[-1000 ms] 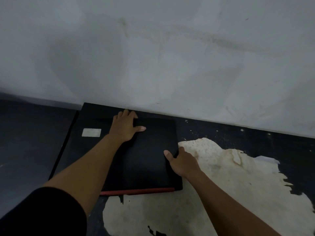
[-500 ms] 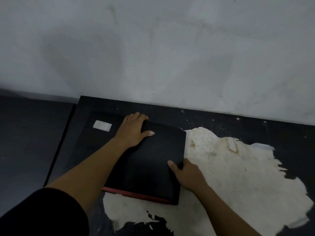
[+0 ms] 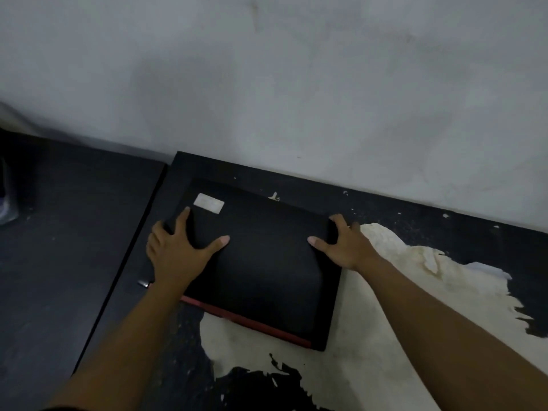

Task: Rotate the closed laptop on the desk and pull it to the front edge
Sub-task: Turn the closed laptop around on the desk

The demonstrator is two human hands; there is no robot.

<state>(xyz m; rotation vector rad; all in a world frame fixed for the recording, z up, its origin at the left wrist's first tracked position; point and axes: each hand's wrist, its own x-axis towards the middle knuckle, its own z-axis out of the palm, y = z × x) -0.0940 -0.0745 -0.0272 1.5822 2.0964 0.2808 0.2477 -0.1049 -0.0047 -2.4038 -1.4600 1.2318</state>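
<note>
A closed black laptop lies skewed on the black desk, its red-trimmed edge towards me and running down to the right. My left hand grips its far left corner, thumb flat on the lid and fingers over the edge. At the far right corner my right hand holds on the same way. Both forearms reach in from the bottom of the view.
The desk top has a large pale peeled patch under and right of the laptop. A white sticker sits just beyond my left fingers. A small metal piece lies by my left wrist. A grey wall backs the desk; a lower dark surface adjoins it on the left.
The laptop has turned, its red edge now slanting down to the right. My right hand moved from the right side to the far right corner. My left hand shifted to the far left corner.
</note>
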